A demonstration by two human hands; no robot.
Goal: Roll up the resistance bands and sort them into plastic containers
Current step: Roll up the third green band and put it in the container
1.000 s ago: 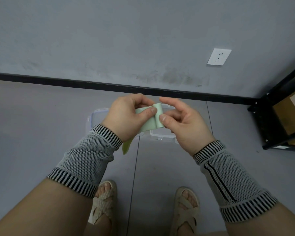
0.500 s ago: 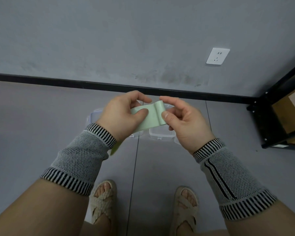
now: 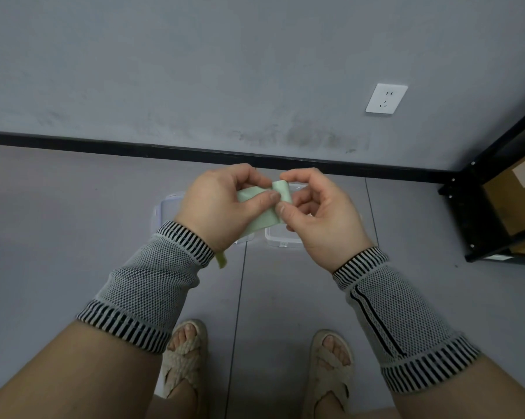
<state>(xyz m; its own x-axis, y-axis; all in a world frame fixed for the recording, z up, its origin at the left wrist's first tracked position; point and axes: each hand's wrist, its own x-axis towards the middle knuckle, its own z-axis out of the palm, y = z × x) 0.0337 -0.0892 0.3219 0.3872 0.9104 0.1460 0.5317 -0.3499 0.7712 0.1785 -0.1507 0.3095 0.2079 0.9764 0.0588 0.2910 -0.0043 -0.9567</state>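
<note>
the pale green band [image 3: 258, 220] was held up in the air between both hands, above the clear plastic containers [image 3: 280, 238] on the floor, probably so that the free length could hang and feed into the roll without dragging. the rolled end sat at the top right of the strip, and the loose tail ran down under the left wrist, its tip showing just below the striped cuff [image 3: 185, 246].

the left hand [image 3: 218, 207] was curled round the flat part of the band, its thumb pressed across the strip right beside the roll, which seemed meant to keep the strip taut. the right hand [image 3: 318, 216] pinched the roll itself, forefinger hooked over the top and thumb under the lower edge, a grip that suited turning the roll toward the left hand. both wrists were bent inward so the knuckles nearly met, the forearms coming in from the lower corners.

the containers lay partly hidden behind the hands, side by side near the wall; what was in them could not be made out. much of the band looked unrolled yet.
</note>
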